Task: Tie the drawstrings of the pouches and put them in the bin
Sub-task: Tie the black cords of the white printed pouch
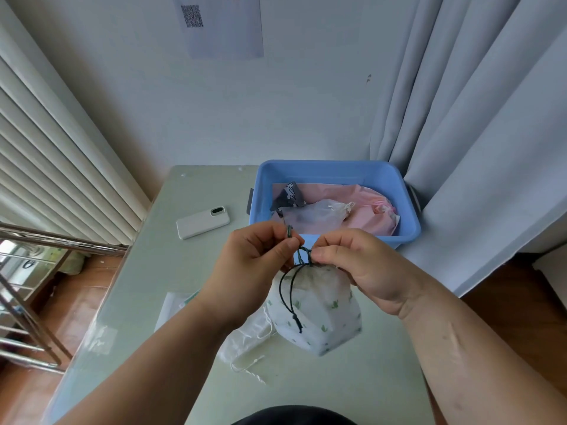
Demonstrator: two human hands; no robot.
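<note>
A white pouch with small green prints (319, 314) hangs above the table, gathered at its top. Its dark green drawstring (302, 251) is crossed between my hands. My left hand (257, 265) pinches one end of the cord, and my right hand (352, 265) pinches the other at the pouch's mouth. A loop of the cord hangs down the pouch's front. Under it lies a clear white pouch (245, 342) with a loose white string. The blue bin (408, 222) stands behind my hands and holds a pink pouch, a translucent white pouch and a black patterned one.
A white phone (202, 222) lies on the pale green table (144, 271) left of the bin. A flat clear packet (171, 305) sits by my left wrist. Grey curtains hang at the right, blinds at the left, and a metal rack stands beside the table's left edge.
</note>
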